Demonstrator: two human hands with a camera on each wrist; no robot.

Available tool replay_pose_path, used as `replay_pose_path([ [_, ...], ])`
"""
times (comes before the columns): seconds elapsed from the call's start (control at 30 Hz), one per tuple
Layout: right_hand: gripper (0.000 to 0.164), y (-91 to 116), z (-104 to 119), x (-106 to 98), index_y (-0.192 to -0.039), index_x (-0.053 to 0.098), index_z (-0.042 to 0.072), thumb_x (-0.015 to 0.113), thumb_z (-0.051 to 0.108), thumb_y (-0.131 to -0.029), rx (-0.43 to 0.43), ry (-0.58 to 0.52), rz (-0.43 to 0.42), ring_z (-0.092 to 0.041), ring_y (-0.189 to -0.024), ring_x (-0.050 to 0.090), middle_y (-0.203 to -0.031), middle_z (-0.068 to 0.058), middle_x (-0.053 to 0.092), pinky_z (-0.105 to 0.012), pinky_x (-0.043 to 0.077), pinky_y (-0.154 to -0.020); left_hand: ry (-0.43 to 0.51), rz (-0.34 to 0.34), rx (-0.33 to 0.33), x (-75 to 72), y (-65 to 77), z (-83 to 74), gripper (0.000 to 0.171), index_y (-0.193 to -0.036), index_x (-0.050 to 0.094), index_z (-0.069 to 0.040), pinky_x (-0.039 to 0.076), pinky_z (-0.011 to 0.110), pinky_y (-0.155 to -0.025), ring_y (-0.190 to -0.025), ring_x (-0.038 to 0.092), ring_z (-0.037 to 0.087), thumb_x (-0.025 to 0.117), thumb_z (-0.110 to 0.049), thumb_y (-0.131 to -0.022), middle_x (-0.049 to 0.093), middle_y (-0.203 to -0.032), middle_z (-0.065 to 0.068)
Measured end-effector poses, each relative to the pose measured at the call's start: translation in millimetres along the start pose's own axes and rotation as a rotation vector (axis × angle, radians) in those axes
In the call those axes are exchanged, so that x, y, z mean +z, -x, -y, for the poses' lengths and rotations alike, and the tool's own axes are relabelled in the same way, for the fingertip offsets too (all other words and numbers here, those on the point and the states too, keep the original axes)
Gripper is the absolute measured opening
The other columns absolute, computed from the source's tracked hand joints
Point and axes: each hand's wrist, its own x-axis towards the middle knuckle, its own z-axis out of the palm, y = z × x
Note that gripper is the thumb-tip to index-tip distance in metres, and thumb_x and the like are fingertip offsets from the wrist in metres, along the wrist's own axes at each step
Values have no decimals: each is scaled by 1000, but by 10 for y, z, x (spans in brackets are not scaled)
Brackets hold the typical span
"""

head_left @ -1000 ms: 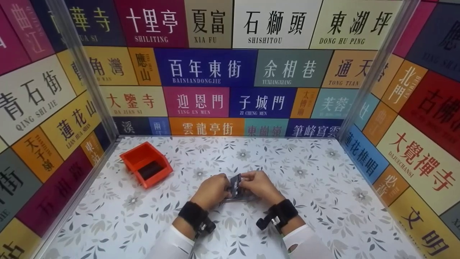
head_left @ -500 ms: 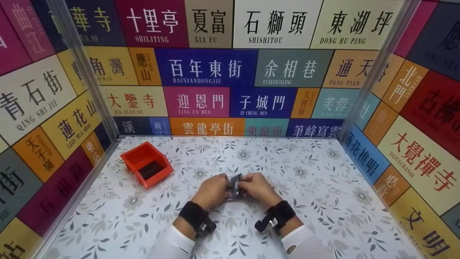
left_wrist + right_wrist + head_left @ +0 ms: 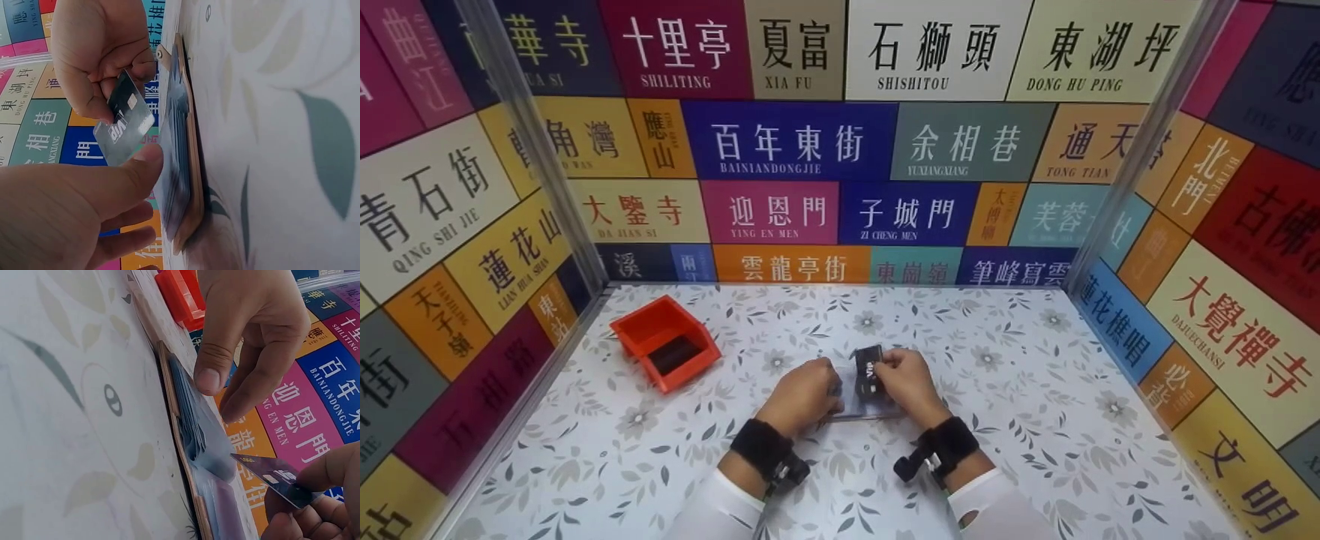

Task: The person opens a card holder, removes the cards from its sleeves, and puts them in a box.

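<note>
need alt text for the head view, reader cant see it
A person's right hand holds a black VIP card over a card holder on a flower-patterned table, with the left hand at the holder's left side. A red bin stands farther back on the left, and walls of colourful Chinese signs rise around.

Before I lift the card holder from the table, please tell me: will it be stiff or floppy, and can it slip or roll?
The card holder will probably not roll, since it lies flat on the table. Its clear sleeves look thin and slightly bent, so they may flop. Their glossy surface suggests they could feel slippery.
</note>
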Motion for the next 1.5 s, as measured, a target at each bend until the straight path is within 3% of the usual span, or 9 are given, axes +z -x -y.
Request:
replay_pose_path([
  [0.17,9,-22,12,19,-100,82,1,82,6,-93,-77,-55,3,-13,-73,64,-86,-2,74,-26,55,-63,11,-75,-41,-24,-37,-3,18,-113,88,-10,65,46,-95,-103,77,28,88,-21,-98,76,-109,4],
  [0.37,12,-35,3,36,-106,81,-4,82,0,-95,-110,-178,99,-13,-80,74,-92,-8,79,-29,66,-73,100,-226,-76,-61,-76,-14,23,-125,84,-8,63,50,-104,-115,77,33,77,-19,-107,79,-118,11],
  [0.47,13,-30,-1,30,-108,80,-5,82,-2,-95,-120,-214,142,-14,-80,77,-93,-8,80,-29,68,-74,244,-258,-105,-86,-90,-41,27,-132,81,-5,63,51,-105,-116,78,33,74,-19,-110,80,-119,12],
  [0.6,15,-29,-8,26,-108,79,-7,83,-2,-95,-162,-227,176,-13,-76,78,-90,-7,81,-28,67,-72,476,-245,-163,-115,-106,-67,34,-139,77,-1,63,51,-107,-118,79,33,74,-19,-111,83,-121,14],
  [0.7,14,-29,-14,34,-107,77,-9,82,-3,-95,-180,-252,193,-12,-76,77,-89,-7,81,-27,67,-72,550,-226,-186,-110,-117,-63,33,-138,78,-1,64,49,-105,-115,80,31,75,-18,-109,84,-119,14],
  [0.93,14,-26,-20,49,-108,76,-10,81,-4,-96,-174,-309,226,-11,-79,79,-90,-7,82,-27,67,-74,595,-211,-182,-113,-114,-68,16,-118,83,-5,65,47,-97,-104,80,26,76,-15,-108,85,-109,11],
  [1.13,15,-12,-13,43,-108,74,-11,81,-3,-97,-170,-323,248,-13,-85,81,-94,-10,84,-29,69,-78,591,-227,-190,-109,-125,-75,10,-111,83,-6,66,43,-93,-99,78,21,78,-12,-106,84,-105,9],
  [1.5,11,-27,-26,15,-99,78,-3,85,6,-98,-181,-213,255,-11,-81,79,-96,-11,86,-25,64,-74,568,-223,-211,-131,-125,-73,9,-111,82,-7,66,43,-91,-97,76,21,76,-12,-107,83,-106,9],
])
